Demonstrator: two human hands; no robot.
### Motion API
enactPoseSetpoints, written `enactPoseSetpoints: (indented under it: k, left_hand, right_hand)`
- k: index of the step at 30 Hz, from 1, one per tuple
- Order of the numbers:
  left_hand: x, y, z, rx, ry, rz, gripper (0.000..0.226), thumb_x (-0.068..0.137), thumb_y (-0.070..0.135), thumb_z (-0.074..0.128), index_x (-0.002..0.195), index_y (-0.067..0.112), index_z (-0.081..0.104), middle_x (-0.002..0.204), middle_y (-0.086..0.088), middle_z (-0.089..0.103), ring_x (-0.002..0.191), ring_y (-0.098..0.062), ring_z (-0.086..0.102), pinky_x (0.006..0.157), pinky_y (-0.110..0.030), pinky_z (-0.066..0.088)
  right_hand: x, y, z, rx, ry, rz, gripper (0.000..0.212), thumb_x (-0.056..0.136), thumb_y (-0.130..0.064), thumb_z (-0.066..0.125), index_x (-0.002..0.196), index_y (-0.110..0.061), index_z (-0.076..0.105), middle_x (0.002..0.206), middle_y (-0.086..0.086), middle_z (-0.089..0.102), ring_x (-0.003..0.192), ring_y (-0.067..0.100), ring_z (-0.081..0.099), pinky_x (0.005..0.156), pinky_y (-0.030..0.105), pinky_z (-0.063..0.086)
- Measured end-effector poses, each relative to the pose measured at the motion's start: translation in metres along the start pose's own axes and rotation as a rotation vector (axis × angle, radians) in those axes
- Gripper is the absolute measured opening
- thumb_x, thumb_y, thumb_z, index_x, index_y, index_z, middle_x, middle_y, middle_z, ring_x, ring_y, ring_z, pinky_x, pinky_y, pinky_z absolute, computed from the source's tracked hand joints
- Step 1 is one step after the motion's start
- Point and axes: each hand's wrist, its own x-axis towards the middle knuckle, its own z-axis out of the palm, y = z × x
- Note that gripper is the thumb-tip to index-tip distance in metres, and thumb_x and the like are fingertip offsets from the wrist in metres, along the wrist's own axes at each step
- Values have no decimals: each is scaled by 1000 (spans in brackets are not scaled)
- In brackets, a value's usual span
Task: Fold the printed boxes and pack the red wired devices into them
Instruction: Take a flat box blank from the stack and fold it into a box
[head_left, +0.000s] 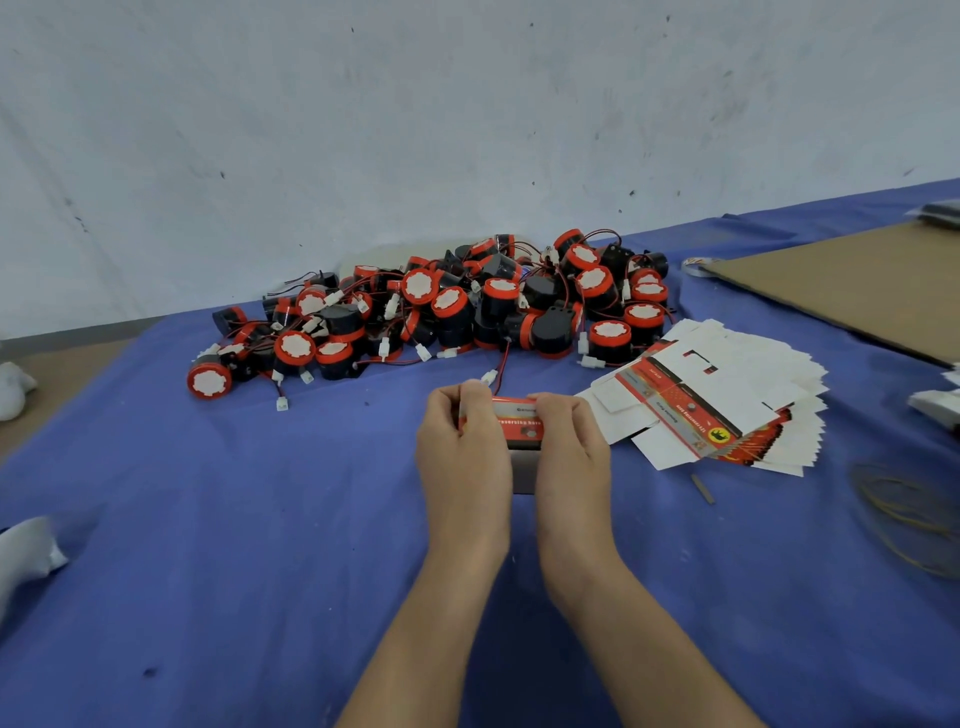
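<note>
head view | left hand (462, 447) and right hand (569, 447) grip printed box (519, 423); box ends hidden by fingers

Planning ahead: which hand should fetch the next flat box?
Likely the right hand: the flat boxes lie right beside it, while the left hand would have to cross the held box.

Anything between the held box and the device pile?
Nothing solid. The left hand and right hand grip the printed box; only blue cloth lies between it and the pile of red devices, plus one trailing white connector just behind it.
</note>
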Motion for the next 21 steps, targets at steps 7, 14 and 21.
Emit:
enactPoseSetpoints:
  k: [7, 14, 21]
  left_hand:
    - [5, -3, 2, 65, -61, 32, 20, 103, 33, 48, 90, 25, 62, 91, 3, 69, 78, -6, 68, 51, -9, 45]
    - [5, 2, 1, 52, -161, 54, 22, 102, 24, 50, 84, 26, 62, 80, 11, 70, 73, 3, 67, 52, -10, 48]
    - [2, 6, -8, 5, -160, 117, 28, 100, 23, 51, 76, 30, 63, 84, 8, 71, 77, -4, 69, 56, -15, 51]
  right_hand:
    - [2, -3, -7, -26, -6, -37, 15, 100, -21, 49, 92, -20, 62, 74, -16, 69, 66, -5, 64, 54, 10, 46]
    - [-3, -4, -10, -30, 9, -100, 17, 101, -18, 46, 95, -20, 61, 79, -15, 68, 71, -5, 64, 56, 9, 46]
    - [-8, -4, -6, -19, -62, -156, 24, 104, -14, 41, 93, -22, 60, 83, -12, 70, 77, -1, 67, 60, 12, 49]
